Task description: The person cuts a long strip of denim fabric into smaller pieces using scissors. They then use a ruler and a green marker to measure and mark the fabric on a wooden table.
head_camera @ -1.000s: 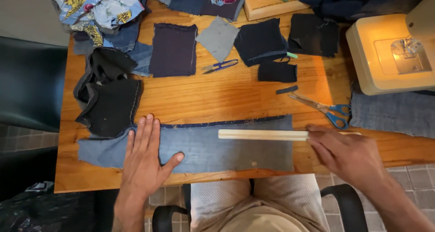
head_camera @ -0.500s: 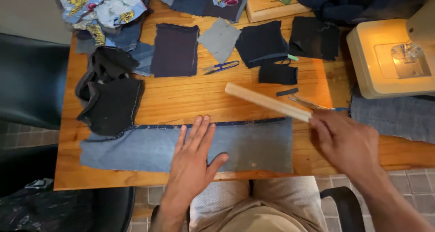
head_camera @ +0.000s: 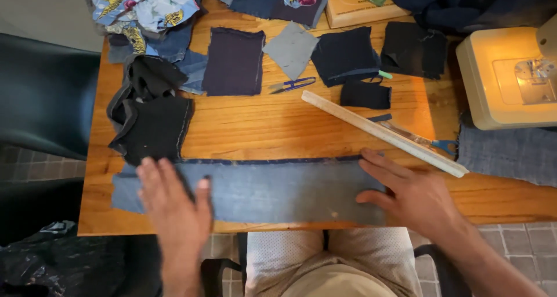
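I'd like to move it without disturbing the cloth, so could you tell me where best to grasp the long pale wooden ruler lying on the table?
Probably near the middle of the long pale wooden ruler, pinching its two long edges from above. It lies flat and diagonal on the wooden table, its right end partly over the blue-handled scissors, clear of the blue denim strip.

We look down on a warm orange-brown wooden table with visible grain, lit brightly from above. Beneath and around it we see a floor of small grey square tiles. To the left stands a dark green padded chair, and below that a crumpled black plastic bag lies on the floor.
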